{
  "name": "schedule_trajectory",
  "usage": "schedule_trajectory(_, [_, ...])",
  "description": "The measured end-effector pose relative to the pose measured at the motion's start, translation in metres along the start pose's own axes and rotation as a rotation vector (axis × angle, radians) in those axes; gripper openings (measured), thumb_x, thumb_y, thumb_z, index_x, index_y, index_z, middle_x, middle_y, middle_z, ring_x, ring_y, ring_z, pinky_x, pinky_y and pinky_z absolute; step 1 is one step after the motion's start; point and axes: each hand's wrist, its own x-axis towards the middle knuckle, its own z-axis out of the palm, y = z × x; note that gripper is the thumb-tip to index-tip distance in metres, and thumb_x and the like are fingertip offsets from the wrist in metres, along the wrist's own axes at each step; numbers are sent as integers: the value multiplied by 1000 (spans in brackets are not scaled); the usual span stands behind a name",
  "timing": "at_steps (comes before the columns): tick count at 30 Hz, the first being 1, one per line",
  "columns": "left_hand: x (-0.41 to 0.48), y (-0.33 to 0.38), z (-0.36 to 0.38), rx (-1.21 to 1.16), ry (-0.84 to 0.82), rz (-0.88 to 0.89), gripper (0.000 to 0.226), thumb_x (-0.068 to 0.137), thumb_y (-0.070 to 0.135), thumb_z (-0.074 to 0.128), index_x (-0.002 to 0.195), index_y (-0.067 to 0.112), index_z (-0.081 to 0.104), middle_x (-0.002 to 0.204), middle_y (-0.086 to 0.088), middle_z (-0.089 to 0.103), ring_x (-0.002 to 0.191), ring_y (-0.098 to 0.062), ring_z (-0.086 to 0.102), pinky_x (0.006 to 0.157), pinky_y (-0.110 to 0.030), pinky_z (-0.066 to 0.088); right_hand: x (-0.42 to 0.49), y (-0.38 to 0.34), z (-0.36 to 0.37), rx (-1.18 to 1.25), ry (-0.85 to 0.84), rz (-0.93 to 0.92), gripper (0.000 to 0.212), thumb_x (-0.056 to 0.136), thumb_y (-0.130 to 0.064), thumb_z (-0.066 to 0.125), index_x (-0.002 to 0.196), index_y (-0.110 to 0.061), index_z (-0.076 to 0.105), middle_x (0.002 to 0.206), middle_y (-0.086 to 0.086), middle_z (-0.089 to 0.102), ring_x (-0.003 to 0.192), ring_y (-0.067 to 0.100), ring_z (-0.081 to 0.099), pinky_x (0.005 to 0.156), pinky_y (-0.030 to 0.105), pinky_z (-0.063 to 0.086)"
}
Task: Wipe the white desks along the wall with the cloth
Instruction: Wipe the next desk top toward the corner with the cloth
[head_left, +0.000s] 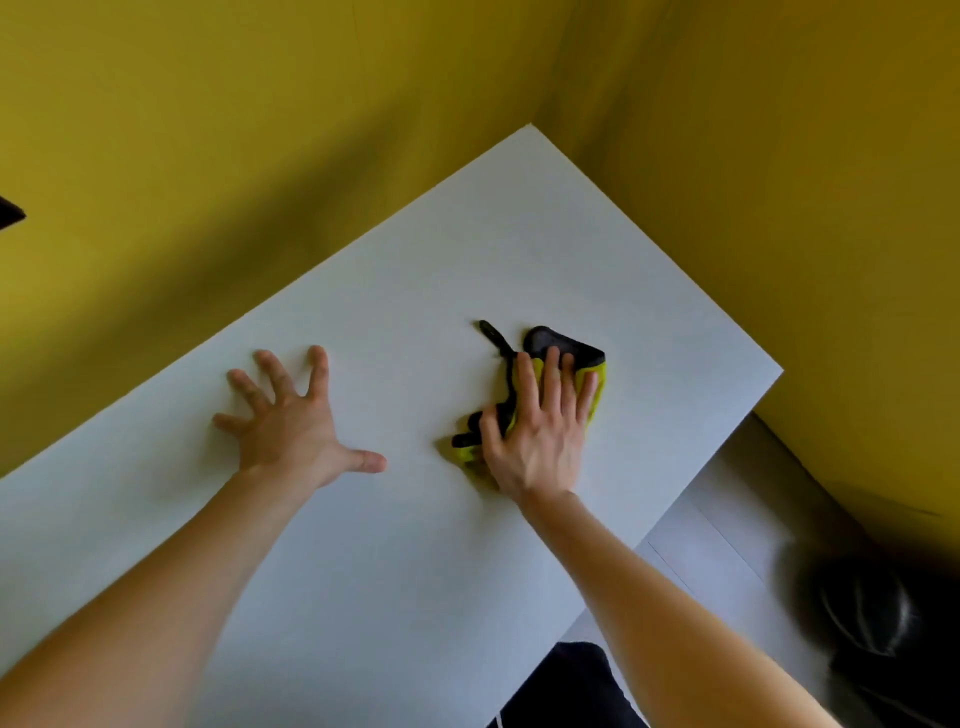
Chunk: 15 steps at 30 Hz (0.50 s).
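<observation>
Fingers (553, 379) of your right hand (535, 441) lay straight and close together on the cloth (597, 384), pressing it flat to the desk (415, 260). None of them curled round it. Your left hand (291, 431) was splayed wide, palm down on bare desk, holding nothing and well apart from the cloth.

The cloth, yellow with black trim, sat right of the desk's middle, nearer the right edge than the far corner. It was bunched, with a black strip trailing out beyond your fingertips.

That was where I judged your risks to be. With only a flat press and no grip, the cloth could slide out from under your palm or roll up on a hard stroke. Bunched as it was, it would likely wipe only a narrow band and leave streaks between passes. A stroke carried too far right could push it off the edge. Your leaning left palm might also mark the surface.

The desk was white and matte, its far corner tucked where two yellow walls (208, 130) met. Grey floor (727, 509) showed to the right, with a dark blurred shape (872, 613) I could not identify.
</observation>
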Motion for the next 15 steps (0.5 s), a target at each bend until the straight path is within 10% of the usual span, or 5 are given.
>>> schedule_trajectory(4, [4, -5, 5, -40, 32, 30, 174, 37, 103, 75, 167, 34, -18, 174, -30, -16, 160, -59, -6, 118, -81, 27, 14, -103, 21, 51, -45, -125, 82, 96, -59, 55, 167, -21, 40, 177, 20, 25, 166, 40, 17, 133, 63, 0])
schedule_trajectory(9, [0, -27, 33, -12, 324, 278, 141, 53, 112, 53, 169, 38, 23, 176, -24, 11, 165, -45, 1, 120, -82, 11, -11, -43, 17, 71, 6, -135, 79, 93, -61, 51, 166, -33, 41, 179, 2, 27, 168, 25, 15, 135, 58, -1])
schedule_trajectory(15, [1, 18, 51, -138, 618, 884, 56, 87, 33, 57, 138, 14, 68, 156, -17, 53, 148, -41, 46, 125, -61, 31, -78, 46, -3, 18, 191, 512, 74, 95, -59, 48, 165, -34, 41, 178, 0, 29, 168, 22, 15, 133, 62, 2])
